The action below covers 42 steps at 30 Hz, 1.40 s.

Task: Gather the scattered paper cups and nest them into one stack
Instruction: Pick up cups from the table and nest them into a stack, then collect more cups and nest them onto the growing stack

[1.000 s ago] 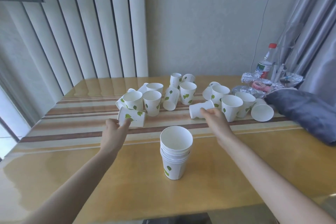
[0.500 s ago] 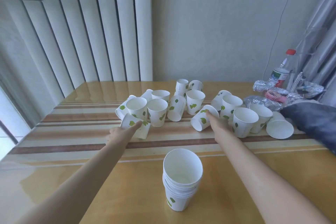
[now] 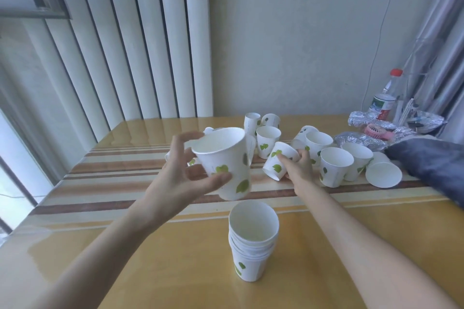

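The left hand [image 3: 175, 178] holds one paper cup [image 3: 224, 162] in the air, thumb on its near wall and fingers curled round the far side; the cup is white, thin-walled, tapered, printed with green leaves, mouth up. Just below this grip stands the stack [image 3: 252, 238] of nested cups on the glossy table [image 3: 150, 271]. Further right, the right hand [image 3: 300, 168] pinches a tilted cup [image 3: 280, 160]; beside it to the right stand three upright cups, and one lies on its side.

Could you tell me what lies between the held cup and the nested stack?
Only bare table: the head view shows the held cup directly above the nested stack.
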### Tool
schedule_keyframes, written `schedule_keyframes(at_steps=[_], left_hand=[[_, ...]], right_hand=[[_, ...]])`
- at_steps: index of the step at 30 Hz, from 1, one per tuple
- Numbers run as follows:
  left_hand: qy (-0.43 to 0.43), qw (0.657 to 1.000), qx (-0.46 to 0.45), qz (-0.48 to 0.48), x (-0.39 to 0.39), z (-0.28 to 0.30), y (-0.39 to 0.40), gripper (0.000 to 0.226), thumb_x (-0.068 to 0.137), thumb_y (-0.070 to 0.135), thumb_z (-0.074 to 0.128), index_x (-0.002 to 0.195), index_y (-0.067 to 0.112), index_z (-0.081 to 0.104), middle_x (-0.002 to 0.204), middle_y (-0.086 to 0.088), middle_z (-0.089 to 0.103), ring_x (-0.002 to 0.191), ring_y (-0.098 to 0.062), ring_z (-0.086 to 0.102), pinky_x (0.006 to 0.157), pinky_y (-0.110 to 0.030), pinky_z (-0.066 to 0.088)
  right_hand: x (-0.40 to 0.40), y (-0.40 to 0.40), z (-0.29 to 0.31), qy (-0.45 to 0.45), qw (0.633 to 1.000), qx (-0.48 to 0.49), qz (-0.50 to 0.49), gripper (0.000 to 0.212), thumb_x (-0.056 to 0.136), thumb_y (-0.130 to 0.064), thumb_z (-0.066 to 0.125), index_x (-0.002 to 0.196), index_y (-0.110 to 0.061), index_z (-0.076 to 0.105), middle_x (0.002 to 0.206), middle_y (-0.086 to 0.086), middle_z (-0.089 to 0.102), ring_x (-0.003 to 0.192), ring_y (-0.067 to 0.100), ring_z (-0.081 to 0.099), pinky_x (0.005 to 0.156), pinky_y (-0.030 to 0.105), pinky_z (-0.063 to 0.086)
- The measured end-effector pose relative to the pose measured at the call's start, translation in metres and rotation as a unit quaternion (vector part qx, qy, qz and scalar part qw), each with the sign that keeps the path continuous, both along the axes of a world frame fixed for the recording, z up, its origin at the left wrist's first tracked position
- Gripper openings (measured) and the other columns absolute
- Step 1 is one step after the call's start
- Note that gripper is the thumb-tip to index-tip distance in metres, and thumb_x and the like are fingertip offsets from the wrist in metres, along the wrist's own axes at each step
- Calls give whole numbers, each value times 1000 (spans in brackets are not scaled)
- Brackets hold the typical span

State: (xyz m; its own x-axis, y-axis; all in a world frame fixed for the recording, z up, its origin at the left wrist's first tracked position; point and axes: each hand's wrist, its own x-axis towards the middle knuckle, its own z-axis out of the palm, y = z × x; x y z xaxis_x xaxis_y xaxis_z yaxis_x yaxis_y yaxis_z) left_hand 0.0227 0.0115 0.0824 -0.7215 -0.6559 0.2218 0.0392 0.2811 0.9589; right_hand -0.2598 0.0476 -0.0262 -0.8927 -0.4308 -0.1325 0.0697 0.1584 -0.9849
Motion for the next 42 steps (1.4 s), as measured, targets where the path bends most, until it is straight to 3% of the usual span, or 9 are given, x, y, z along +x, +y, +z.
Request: schedule_keyframes(at_steps=[3, 9, 14, 19, 24, 27, 30, 34, 42], left_hand=[[12, 997, -1, -72, -4, 0, 19, 63, 66, 19, 83, 109, 33, 39, 110, 3, 64, 90, -16, 72, 68, -30, 59], [-49, 993, -54, -91, -7, -31, 33, 70, 62, 30, 81, 115, 36, 35, 122, 3, 59, 108, -14, 65, 95, -42, 52], [-99, 987, -91, -84, 0, -54, 37, 73, 62, 45, 77, 121, 41, 32, 127, 16, 53, 122, -9, 52, 106, -40, 42], [-122, 985, -78, -94, 2, -63, 41, 65, 61, 54, 74, 114, 48, 36, 131, 22, 40, 125, 4, 44, 104, -36, 44], [-141, 982, -71, -103, 3, -75, 40, 72, 62, 49, 76, 119, 45, 33, 130, 22, 41, 119, -4, 52, 100, -36, 47], [-166, 978, -71, -102, 4, -83, 36, 83, 65, 46, 77, 131, 38, 28, 138, 18, 41, 122, -5, 50, 101, -31, 44], [-232, 958, -129, -103, 10, -94, 32, 83, 70, 46, 74, 137, 36, 25, 139, 17, 40, 124, -3, 45, 97, -22, 38], [-285, 930, -224, -67, 21, -106, 21, 70, 79, 41, 67, 137, 25, 32, 136, 11, 38, 127, -5, 40, 99, -20, 33], [-257, 933, -246, 61, 13, -96, -41, 41, 86, 21, 64, 122, 8, 51, 126, -6, 54, 105, -14, 55, 88, -23, 42]], right_hand=[[11, 16, 4, 31, 999, -14, 4, 51, 82, -18, 66, 127, -14, 41, 111, 2, 50, 94, 21, 53, 62, 25, 43], [23, 56, 26, 68, 995, -59, 45, 52, 81, -11, 66, 126, -19, 41, 98, -1, 53, 88, 18, 53, 62, 23, 43], [46, 89, 61, 121, 983, -97, 95, 65, 80, -4, 67, 131, -20, 30, 113, 2, 50, 91, 14, 53, 66, 17, 42], [80, 118, 103, 148, 962, -130, 186, 70, 77, -7, 71, 134, -26, 35, 105, -11, 55, 91, 1, 55, 61, 5, 46], [112, 130, 122, 185, 925, -76, 322, 76, 70, -20, 76, 132, -39, 37, 120, -7, 58, 105, 10, 60, 89, 27, 52], [125, 128, 113, 177, 913, -32, 365, 75, 78, -14, 73, 136, -38, 32, 124, -1, 56, 108, 17, 61, 90, 28, 53], [132, 126, 101, 196, 904, 25, 380, 75, 79, -19, 71, 138, -38, 28, 128, -13, 45, 111, 7, 52, 88, 15, 46], [133, 124, 79, 210, 884, 91, 409, 80, 74, -36, 68, 141, -34, 24, 148, -13, 25, 137, 9, 25, 105, 27, 30], [139, 128, 60, 203, 860, 129, 450, 73, 80, -63, 40, 144, -34, 20, 147, -23, 17, 137, -3, 13, 105, 21, 18]])
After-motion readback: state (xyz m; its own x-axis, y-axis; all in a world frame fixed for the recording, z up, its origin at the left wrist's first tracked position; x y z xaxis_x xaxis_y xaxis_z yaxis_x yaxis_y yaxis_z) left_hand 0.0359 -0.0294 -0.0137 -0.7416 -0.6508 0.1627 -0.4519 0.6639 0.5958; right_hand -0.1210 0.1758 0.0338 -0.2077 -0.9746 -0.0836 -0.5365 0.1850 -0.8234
